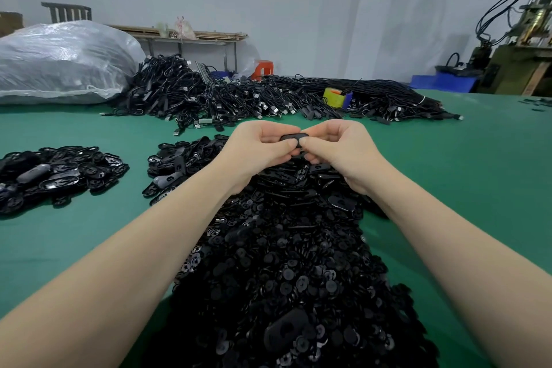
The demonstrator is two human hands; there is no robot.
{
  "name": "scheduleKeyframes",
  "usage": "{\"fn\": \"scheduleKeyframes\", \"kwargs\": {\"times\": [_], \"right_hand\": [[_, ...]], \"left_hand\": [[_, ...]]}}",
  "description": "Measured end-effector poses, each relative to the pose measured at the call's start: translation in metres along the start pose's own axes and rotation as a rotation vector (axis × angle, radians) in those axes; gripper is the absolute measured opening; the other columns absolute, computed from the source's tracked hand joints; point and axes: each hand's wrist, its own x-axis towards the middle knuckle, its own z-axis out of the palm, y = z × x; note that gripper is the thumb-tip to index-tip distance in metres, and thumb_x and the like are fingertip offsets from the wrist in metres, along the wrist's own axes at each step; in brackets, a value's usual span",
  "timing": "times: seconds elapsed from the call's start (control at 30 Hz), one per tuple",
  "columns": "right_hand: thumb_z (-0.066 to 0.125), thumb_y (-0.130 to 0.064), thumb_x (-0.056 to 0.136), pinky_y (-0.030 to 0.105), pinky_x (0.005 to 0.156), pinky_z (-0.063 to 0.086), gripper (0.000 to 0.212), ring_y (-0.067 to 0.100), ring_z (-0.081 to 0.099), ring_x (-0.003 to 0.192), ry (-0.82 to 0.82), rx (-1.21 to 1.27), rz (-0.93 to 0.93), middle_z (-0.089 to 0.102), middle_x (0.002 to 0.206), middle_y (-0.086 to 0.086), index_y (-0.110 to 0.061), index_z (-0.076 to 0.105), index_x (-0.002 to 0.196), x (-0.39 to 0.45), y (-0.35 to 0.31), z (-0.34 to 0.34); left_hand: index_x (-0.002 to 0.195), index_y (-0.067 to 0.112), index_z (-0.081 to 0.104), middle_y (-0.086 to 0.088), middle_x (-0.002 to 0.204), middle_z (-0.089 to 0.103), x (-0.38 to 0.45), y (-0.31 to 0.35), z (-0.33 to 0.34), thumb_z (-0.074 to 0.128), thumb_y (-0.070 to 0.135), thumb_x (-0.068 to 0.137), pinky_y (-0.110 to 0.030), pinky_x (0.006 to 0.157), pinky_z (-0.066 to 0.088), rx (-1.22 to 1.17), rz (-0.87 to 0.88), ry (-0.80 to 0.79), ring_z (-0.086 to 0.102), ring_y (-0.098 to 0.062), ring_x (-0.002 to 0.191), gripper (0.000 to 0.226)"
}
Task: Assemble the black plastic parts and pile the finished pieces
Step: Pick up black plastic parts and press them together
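Black plastic part [294, 138] is sitting pinched between your left hand [257, 149] and right hand [343, 149], fingers curling around it above the parts heap [283, 263] mid-table, probably so you're pressing halves together.

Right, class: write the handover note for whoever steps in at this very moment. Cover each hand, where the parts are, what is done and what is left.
Left hand and right hand: both pinch one black oval piece, held above the table.
Unassembled parts: big heap in front, between the forearms, on the green table.
Done: apparently the oval pieces piled at far left and centre-left.
Left: press this piece together, pile it, then work through the heap.
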Motion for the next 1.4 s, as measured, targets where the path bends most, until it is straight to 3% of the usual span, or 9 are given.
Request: {"fn": "scheduleKeyframes", "kwargs": {"times": [0.3, 0.6, 0.77, 0.9, 1.03, 1.4], "right_hand": [[0.072, 0.001, 0.083, 0.017, 0.061, 0.054, 0.015, 0.008, 0.066, 0.06, -0.05, 0.002, -0.057, 0.073, 0.067, 0.002, -0.014, 0.072, 0.083, 0.0, 0.0, -0.001], [0.073, -0.012, 0.077, 0.023, 0.069, 0.056, 0.009, 0.018, 0.073, 0.077, -0.023, -0.033, -0.105, 0.076, 0.079, 0.005, -0.019, 0.073, 0.083, 0.0, 0.007, 0.001], [0.072, -0.006, 0.079, 0.016, 0.062, 0.053, 0.01, 0.009, 0.071, 0.064, -0.034, -0.007, -0.145, 0.074, 0.07, -0.001, -0.016, 0.07, 0.081, 0.0, 0.007, -0.001], [0.072, -0.003, 0.083, 0.022, 0.066, 0.055, 0.013, 0.008, 0.068, 0.064, -0.018, -0.056, -0.109, 0.072, 0.067, -0.003, -0.015, 0.069, 0.08, 0.002, 0.011, 0.0], [0.072, -0.003, 0.084, 0.019, 0.063, 0.053, 0.012, 0.006, 0.066, 0.062, -0.034, -0.052, -0.085, 0.072, 0.066, -0.003, -0.014, 0.069, 0.081, 0.002, 0.013, 0.0], [0.073, -0.006, 0.086, 0.023, 0.067, 0.058, 0.008, 0.014, 0.07, 0.069, -0.083, -0.08, -0.009, 0.074, 0.072, 0.003, -0.014, 0.071, 0.083, 0.002, 0.021, -0.006]], "left_hand": [[0.103, 0.015, 0.07, 0.0, 0.085, 0.076, 0.0, 0.0, 0.002, 0.063, 0.0, 0.093, -0.015, 0.072, 0.055, -0.077, -0.041, 0.038, 0.072, -0.006, 0.078, 0.02], [0.105, 0.016, 0.072, -0.001, 0.089, 0.077, 0.001, -0.006, 0.001, 0.064, 0.002, 0.093, -0.017, 0.074, 0.056, -0.023, -0.012, 0.053, 0.073, -0.009, 0.084, 0.02], [0.097, 0.022, 0.073, 0.002, 0.085, 0.078, 0.001, -0.003, 0.002, 0.063, 0.004, 0.094, -0.016, 0.072, 0.055, 0.0, -0.002, 0.019, 0.073, -0.007, 0.084, 0.021], [0.093, 0.022, 0.073, 0.002, 0.082, 0.077, -0.001, -0.007, 0.007, 0.063, 0.003, 0.094, -0.016, 0.072, 0.056, -0.004, -0.021, 0.033, 0.073, -0.007, 0.081, 0.022], [0.098, 0.016, 0.073, 0.003, 0.078, 0.076, 0.0, -0.009, 0.007, 0.063, 0.0, 0.093, -0.015, 0.069, 0.055, -0.002, -0.04, 0.061, 0.072, -0.005, 0.076, 0.019], [0.096, 0.027, 0.072, 0.006, 0.082, 0.076, -0.003, -0.022, 0.007, 0.063, 0.001, 0.093, -0.016, 0.069, 0.054, 0.13, 0.028, 0.073, 0.073, -0.006, 0.081, 0.027]]}}
